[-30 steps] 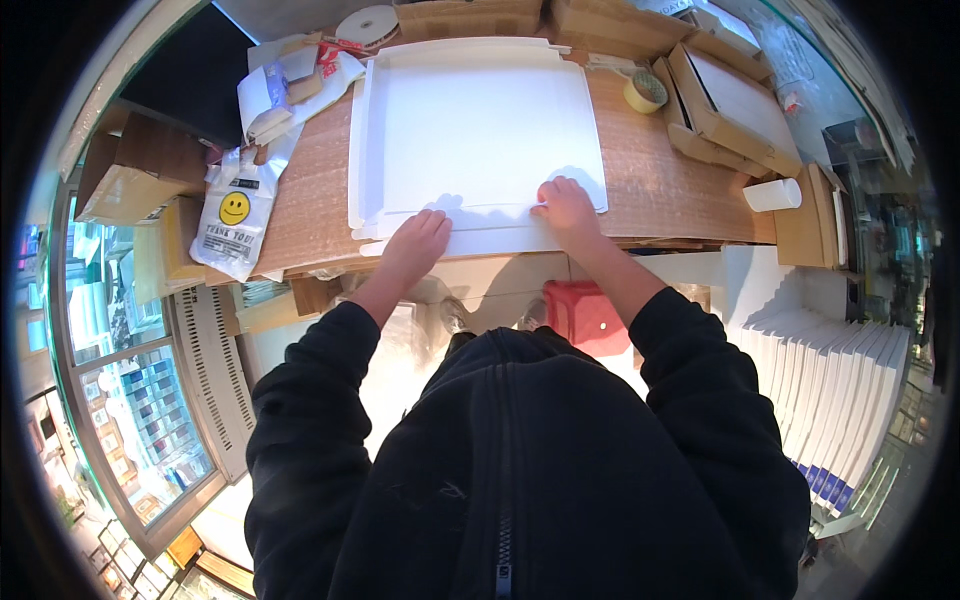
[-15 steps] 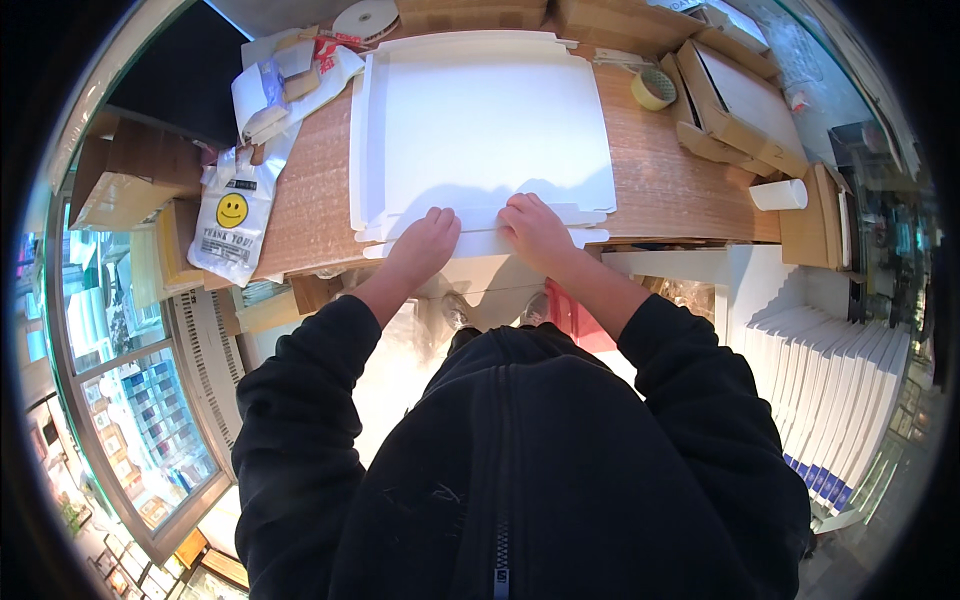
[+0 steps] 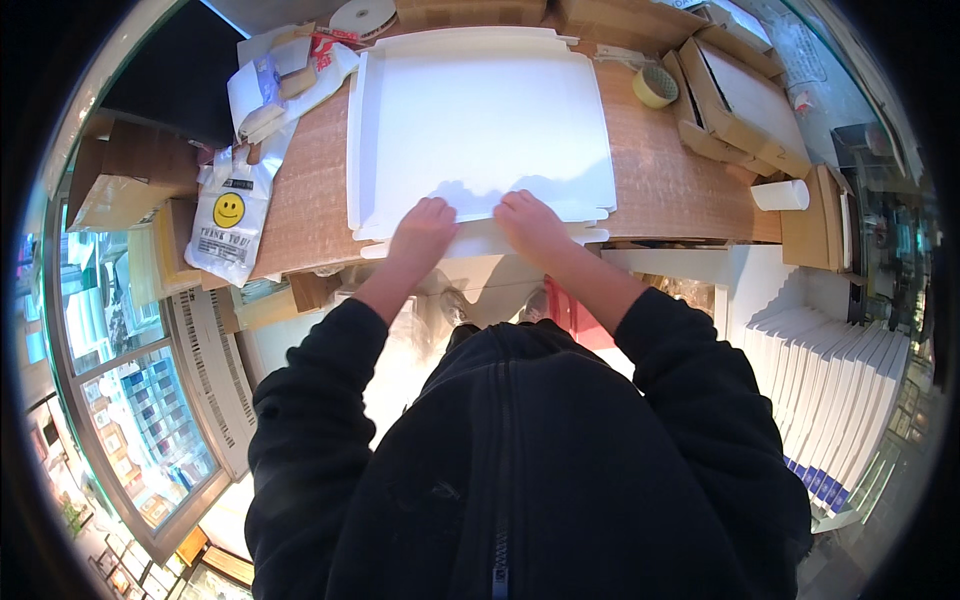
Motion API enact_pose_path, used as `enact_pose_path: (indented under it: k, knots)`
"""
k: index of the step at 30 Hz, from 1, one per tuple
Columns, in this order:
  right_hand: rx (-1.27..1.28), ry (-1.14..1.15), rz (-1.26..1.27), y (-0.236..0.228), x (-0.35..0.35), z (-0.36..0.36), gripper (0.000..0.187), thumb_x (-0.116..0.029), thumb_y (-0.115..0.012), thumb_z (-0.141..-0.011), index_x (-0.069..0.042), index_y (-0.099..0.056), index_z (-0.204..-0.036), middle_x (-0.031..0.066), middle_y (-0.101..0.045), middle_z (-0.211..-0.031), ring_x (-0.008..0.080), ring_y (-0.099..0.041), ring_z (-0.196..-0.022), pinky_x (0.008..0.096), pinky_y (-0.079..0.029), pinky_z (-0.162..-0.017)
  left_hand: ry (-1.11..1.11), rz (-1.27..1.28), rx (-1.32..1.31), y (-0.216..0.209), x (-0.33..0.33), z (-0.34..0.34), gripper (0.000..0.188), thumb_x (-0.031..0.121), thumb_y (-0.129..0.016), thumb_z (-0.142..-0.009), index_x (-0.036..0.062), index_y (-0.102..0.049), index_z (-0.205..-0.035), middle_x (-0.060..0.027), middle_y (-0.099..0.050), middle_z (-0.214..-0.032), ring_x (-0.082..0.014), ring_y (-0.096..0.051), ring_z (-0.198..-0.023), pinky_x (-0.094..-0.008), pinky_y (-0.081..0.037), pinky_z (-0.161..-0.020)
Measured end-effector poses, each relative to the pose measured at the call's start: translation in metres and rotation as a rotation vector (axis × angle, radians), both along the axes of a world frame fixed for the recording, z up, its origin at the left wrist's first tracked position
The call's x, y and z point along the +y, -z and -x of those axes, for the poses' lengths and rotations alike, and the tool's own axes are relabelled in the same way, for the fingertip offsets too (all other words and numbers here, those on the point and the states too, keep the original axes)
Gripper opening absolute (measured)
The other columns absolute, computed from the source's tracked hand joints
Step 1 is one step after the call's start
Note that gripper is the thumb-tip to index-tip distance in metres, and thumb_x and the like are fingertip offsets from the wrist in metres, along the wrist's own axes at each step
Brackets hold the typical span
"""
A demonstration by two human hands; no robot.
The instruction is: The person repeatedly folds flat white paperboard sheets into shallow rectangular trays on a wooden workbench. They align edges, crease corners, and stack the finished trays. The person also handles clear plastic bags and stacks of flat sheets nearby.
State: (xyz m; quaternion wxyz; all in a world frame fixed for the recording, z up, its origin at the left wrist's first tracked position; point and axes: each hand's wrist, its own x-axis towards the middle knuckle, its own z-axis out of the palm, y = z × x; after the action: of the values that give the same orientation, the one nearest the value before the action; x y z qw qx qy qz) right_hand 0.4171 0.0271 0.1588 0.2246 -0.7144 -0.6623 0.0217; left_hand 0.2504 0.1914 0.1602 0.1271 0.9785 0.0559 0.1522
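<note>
A large white cardboard sheet (image 3: pixel 482 120) with creased edges and small side flaps lies flat on the wooden table. At its near edge, left of the middle, my left hand (image 3: pixel 424 234) is closed with curled fingers on the near flap (image 3: pixel 478 240). My right hand (image 3: pixel 532 228) grips the same flap a little farther right, fingertips bent over onto the sheet. A gap of bare cardboard shows between the two hands. Both thumbs are mostly hidden beneath the hands.
On the left lie a white plastic bag (image 3: pixel 228 225) and wrapped packets (image 3: pixel 265 95). Cardboard boxes (image 3: pixel 745 105), a tape roll (image 3: pixel 654 87) and a white cylinder (image 3: pixel 780 195) are at the right of the wooden table (image 3: pixel 655 190). White panels (image 3: pixel 825 400) stand below right.
Both hands have shifted slightly away from me over the near edge, and the near flap appears tilted up more. The sheet stays in nearly the same place.
</note>
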Motion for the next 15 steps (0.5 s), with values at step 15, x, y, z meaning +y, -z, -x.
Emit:
enact_pose_path:
  k: [15]
  knots:
    - [0.115, 0.386, 0.762, -0.032, 0.016, -0.075, 0.036, -0.033, -0.068, -0.079, -0.004, -0.059, -0.096, 0.0169, -0.067, -0.092, 0.0331, -0.065, -0.09, 0.0439, -0.05, -0.078, -0.138, 0.115, 0.528, -0.014, -0.005, -0.04, 0.019, 0.019, -0.05, -0.086, 0.0052, -0.06, -0.095, -0.0147, -0.065, -0.091, -0.032, -0.064, -0.087, -0.0435, -0.051, -0.076]
